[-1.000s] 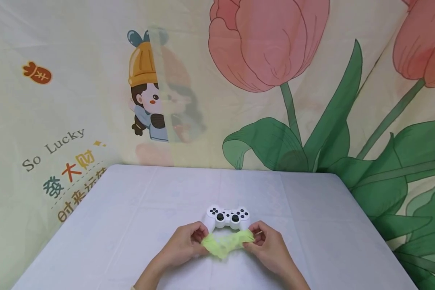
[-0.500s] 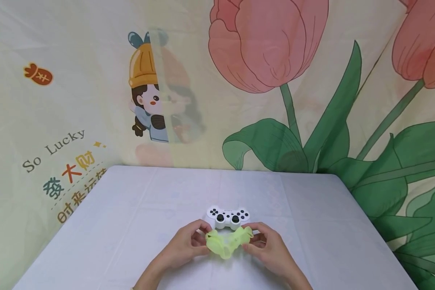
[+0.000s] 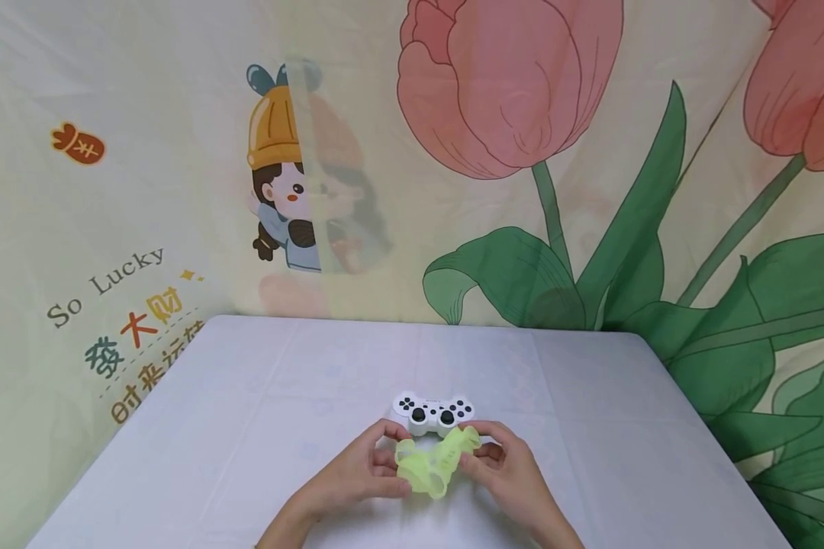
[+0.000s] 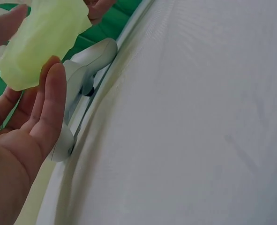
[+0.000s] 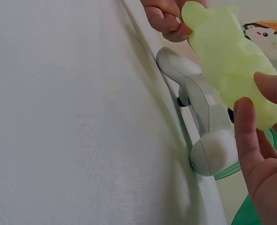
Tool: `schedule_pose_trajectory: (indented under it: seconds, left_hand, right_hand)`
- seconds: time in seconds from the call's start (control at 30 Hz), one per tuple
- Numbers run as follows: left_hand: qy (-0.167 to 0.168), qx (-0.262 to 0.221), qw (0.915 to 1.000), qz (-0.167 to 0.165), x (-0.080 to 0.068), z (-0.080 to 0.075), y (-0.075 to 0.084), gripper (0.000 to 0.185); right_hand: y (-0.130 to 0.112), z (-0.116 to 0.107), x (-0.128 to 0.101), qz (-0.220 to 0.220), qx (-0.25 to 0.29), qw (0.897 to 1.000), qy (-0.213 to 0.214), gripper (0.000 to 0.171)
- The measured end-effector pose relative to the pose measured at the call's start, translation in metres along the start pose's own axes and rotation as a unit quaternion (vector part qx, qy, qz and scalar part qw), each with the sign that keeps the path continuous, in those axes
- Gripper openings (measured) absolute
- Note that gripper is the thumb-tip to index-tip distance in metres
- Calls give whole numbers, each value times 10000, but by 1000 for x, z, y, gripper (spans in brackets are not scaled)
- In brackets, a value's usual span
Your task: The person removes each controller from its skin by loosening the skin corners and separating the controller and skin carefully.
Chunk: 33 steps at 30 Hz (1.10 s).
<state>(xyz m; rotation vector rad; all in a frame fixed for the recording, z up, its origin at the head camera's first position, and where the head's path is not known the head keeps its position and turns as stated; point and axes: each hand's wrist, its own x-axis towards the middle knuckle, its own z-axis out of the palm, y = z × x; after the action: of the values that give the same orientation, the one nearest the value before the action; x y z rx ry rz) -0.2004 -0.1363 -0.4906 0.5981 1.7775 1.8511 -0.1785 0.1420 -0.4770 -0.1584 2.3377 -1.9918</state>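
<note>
A limp, translucent yellow-green silicone controller skin (image 3: 426,471) is held up between both hands, with its openings and rounded ends showing. My left hand (image 3: 353,471) grips its left end, thumb on the near side; the left wrist view shows fingers against the skin (image 4: 44,44). At the other end my right hand (image 3: 511,471) pinches it, and the right wrist view has thumb and fingers on either side of the skin (image 5: 232,61). Just beyond the skin lies a white game controller (image 3: 432,404) on the table, black sticks and buttons facing up; its grips are partly hidden.
A white cloth covers the table (image 3: 329,366). Behind it hangs a curtain (image 3: 378,191) printed with tulips, leaves and a cartoon figure. Lettering decorates the left side.
The skin has gone from stretched flat between the fingers to a more open, turned shape, its left end tipped lower. My left hand has shifted slightly right; the controller stays put.
</note>
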Motion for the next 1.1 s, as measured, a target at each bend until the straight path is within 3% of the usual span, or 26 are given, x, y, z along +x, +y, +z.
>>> schedule_pose_trajectory:
  seconds: [0.27, 0.47, 0.87, 1.1]
  left_hand:
    - [1242, 403, 9914, 74, 3, -2, -3, 61]
    - [1880, 691, 9797, 42, 4, -2, -4, 44]
    - [2151, 1197, 9689, 247, 4, -1, -5, 31]
    - [2462, 1254, 9600, 447, 4, -3, -3, 29]
  right_hand:
    - [0, 3, 1, 222, 230, 9971, 696, 53]
    - [3, 2, 1, 620, 236, 9901, 1239, 51]
    - [2, 0, 1, 778, 268, 9900, 1145, 34]
    - [-1, 0, 0, 536, 72, 9924, 1104, 35]
